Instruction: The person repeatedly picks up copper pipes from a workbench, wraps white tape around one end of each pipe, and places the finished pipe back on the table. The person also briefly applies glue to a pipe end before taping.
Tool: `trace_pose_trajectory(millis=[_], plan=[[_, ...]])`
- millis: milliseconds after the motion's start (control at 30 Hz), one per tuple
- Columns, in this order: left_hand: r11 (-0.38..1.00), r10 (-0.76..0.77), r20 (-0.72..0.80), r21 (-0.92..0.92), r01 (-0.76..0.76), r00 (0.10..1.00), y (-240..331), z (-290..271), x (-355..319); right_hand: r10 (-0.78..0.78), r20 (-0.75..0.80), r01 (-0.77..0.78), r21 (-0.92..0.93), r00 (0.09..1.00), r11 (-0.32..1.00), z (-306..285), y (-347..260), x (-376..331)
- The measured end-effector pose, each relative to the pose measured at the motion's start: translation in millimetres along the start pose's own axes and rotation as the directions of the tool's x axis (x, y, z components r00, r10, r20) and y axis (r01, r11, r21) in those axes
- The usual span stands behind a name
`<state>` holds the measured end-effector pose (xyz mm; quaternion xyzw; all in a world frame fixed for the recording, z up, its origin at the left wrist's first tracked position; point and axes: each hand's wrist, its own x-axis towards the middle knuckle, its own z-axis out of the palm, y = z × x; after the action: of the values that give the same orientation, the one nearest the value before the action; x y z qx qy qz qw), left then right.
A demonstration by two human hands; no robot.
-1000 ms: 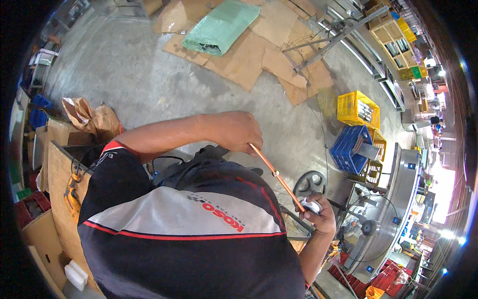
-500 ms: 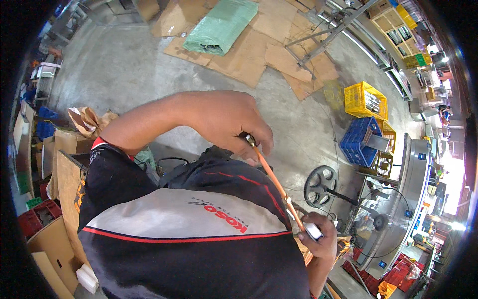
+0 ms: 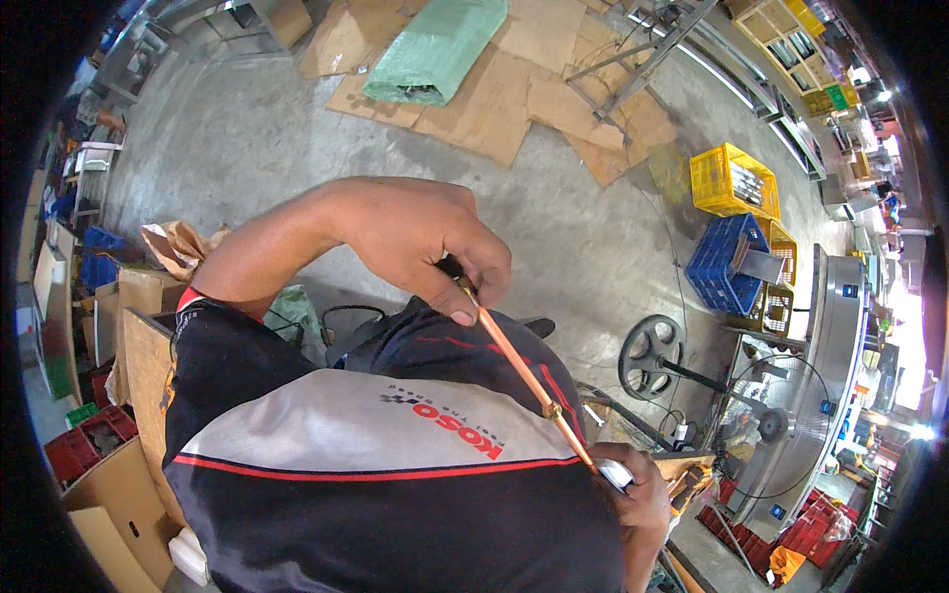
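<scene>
Concrete floor (image 3: pixel 247 148) behind, both hands, left (image 3: pixel 415 242) and right (image 3: pixel 633 489), grip copper tube (image 3: pixel 519 366).

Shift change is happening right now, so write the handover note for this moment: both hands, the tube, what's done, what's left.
Left hand: shut, fingertips pinching the upper end of the copper tube.
Right hand: shut around the tube's lower end, with a small silvery piece against it; what that piece is cannot be told.
Tube: slanted in the air in front of the black and grey shirt, with a brass-coloured fitting low on its length.
Done: tube is off any surface and held at both ends.
Left: it has not been set down; anything at the lower end is hidden by the right hand.
</scene>
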<state>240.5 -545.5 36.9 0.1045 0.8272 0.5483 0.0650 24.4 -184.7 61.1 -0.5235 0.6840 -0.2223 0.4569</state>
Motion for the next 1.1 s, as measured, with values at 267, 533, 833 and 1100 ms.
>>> trace_pose_trajectory(millis=[267, 533, 833, 1100], plan=[[0.848, 0.136, -0.261, 0.529, 0.024, 0.956, -13.9, 16.0, 25.7, 0.052, -0.106, -0.070, -0.164, 0.993, 0.984, -11.2, -2.3, 31.4], [0.827, 0.230, -0.213, 0.558, -0.075, 0.950, 12.2, 75.5, 87.7, 0.053, -0.192, -0.067, -0.067, 0.980, 0.996, -31.7, -41.8, 81.3], [0.958, 0.242, -0.314, 0.225, -0.176, 0.918, -6.3, 78.3, 80.7, -0.387, -0.609, 0.496, 0.012, 0.692, 0.868, -11.3, 10.2, 80.4], [0.998, -0.051, -0.479, -0.053, 0.029, 0.877, 14.5, 70.8, 102.3, -0.281, -0.694, 0.526, 0.164, 0.663, 0.835, 13.1, 15.7, 82.0]])
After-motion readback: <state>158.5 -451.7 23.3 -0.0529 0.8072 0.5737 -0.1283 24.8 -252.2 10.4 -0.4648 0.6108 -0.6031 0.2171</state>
